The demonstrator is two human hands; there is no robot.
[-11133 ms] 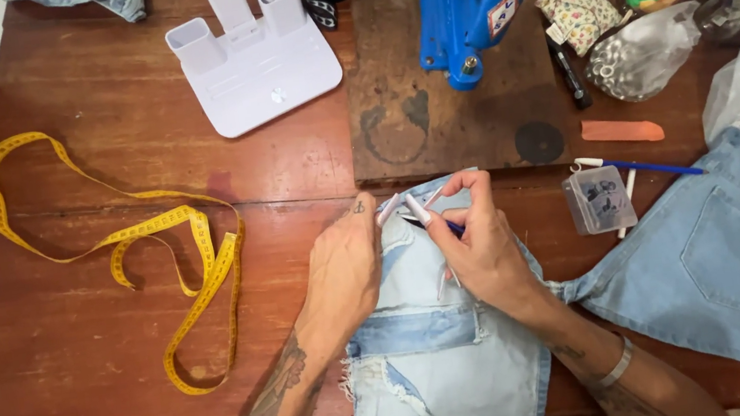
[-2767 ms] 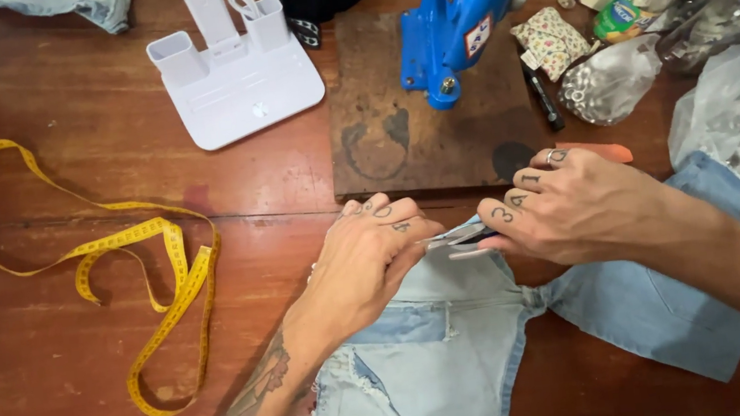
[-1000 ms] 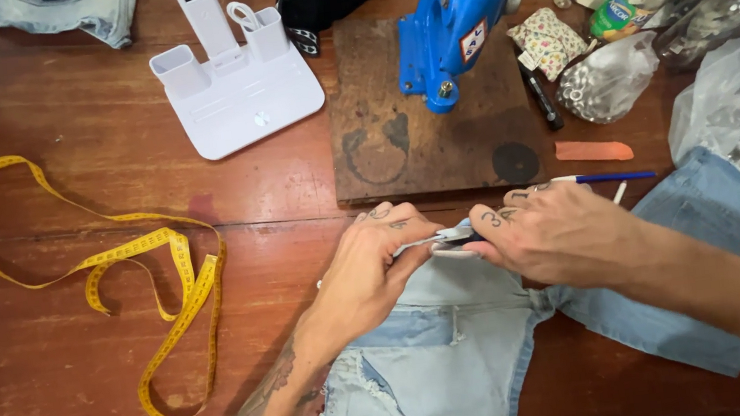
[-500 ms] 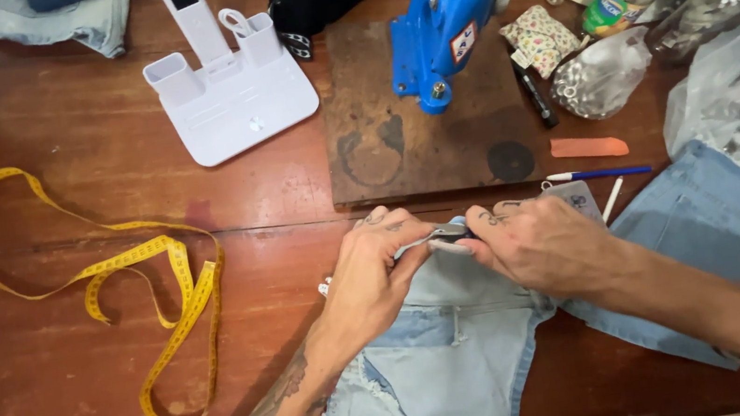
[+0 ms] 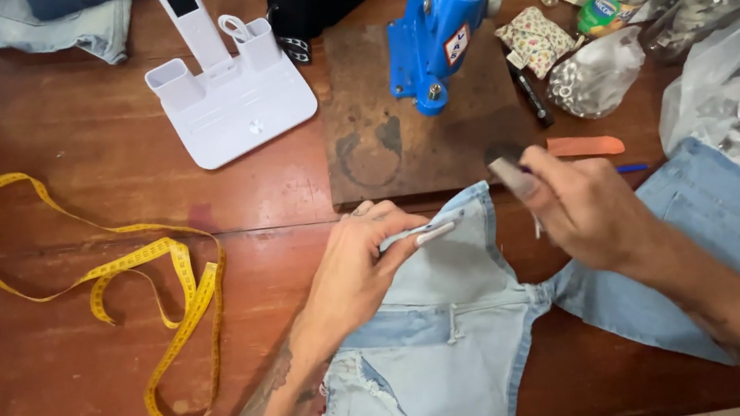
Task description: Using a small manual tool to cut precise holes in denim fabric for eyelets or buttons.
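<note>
Denim [image 5: 445, 321], a pale blue garment, lies on the wooden surface [image 5: 81, 384] under and between the two hands, one corner drawn up toward the far edge so it lies flat for work. Far left of the hands, a yellow tape [image 5: 145, 292] lies in loose loops, within reach but clear of the cloth. Left hand [image 5: 354, 271]: fingers pressed down on the raised corner of the denim, pinning it; a thin pale piece shows at the fingertips, its kind not clear. Beyond this hand stands a white stand [image 5: 230, 103]; beyond the gap between the hands, a blue press [image 5: 438, 30] sits on a dark board [image 5: 408, 137], close enough to take the cloth. Right hand [image 5: 587, 210]: lifted just off the denim, curled around a small blurred object near the thumb; whether it is a tool cannot be told. Past it lie an orange strip [image 5: 586, 146] and a clear bag [image 5: 598, 76]; further right, more denim and plastic wrap.
</note>
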